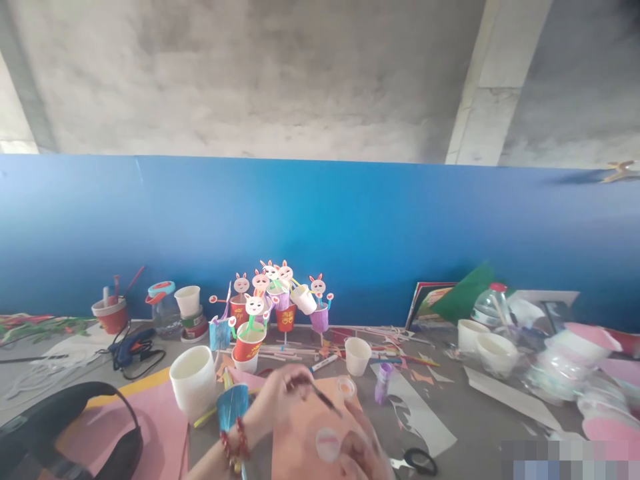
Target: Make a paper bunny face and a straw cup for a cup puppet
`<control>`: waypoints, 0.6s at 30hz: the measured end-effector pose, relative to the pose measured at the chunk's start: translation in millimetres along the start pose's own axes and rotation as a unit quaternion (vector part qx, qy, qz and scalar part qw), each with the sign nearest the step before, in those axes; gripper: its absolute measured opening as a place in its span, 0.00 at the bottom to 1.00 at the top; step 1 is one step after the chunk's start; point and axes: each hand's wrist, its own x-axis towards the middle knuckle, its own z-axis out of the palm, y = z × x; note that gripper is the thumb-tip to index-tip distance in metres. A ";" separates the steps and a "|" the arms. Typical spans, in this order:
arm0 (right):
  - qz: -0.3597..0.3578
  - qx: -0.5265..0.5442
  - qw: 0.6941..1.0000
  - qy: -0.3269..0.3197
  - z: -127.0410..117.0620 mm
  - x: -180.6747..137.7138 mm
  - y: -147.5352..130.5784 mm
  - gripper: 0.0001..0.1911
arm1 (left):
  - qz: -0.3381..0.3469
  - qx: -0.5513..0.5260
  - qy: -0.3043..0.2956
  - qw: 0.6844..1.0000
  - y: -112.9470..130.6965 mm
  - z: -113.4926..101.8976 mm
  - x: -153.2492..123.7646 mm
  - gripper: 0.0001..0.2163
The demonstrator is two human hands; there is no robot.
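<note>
My left hand (290, 393), with a red bead bracelet at its wrist, is closed on a thin dark pen (327, 401). The pen slants down to the right and is blurred. Low in the view, my right hand (363, 443) has its fingers curled at the edge of a small pale paper disc (329, 445) and seems to pinch it. Both hands are over a sheet of orange paper (295, 440). Just above my right hand is a small round piece with a pinkish rim (345, 387). A blue-coloured paper cup (233, 408) is beside my left wrist.
Rabbit-faced cup figures (255, 305) are grouped behind my hands. A white roll (193, 381) and headphones (133, 440) are at left. A paper cup (358, 355), purple glue stick (383, 383), black-handled scissors (420, 461) and paper scraps lie to the right. A blue partition (350, 220) stands behind.
</note>
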 end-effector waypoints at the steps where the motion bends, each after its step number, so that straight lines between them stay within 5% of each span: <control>1: 0.005 0.013 1.000 0.011 2.3 1.8 0.0 0.36 | 0.008 0.039 0.038 0.998 2.4 -10.1 8.2 0.04; 4: 0.013 0.015 0.999 0.035 6.3 3.6 0.0 0.37 | 0.001 0.164 0.099 0.982 1.0 -27.0 25.8 0.05; 8: 0.015 -0.018 1.000 0.019 6.3 1.6 2.1 0.38 | -0.024 0.316 0.102 0.943 -8.2 -20.9 28.3 0.06; 12: 0.000 -0.049 0.998 0.025 0.9 0.9 2.4 0.34 | -0.028 0.422 0.068 0.904 -6.5 -9.1 16.6 0.16; 18: -0.007 -0.064 0.998 -0.024 -11.2 4.0 -4.2 0.29 | -0.045 0.497 -0.017 0.866 0.8 -1.7 4.5 0.06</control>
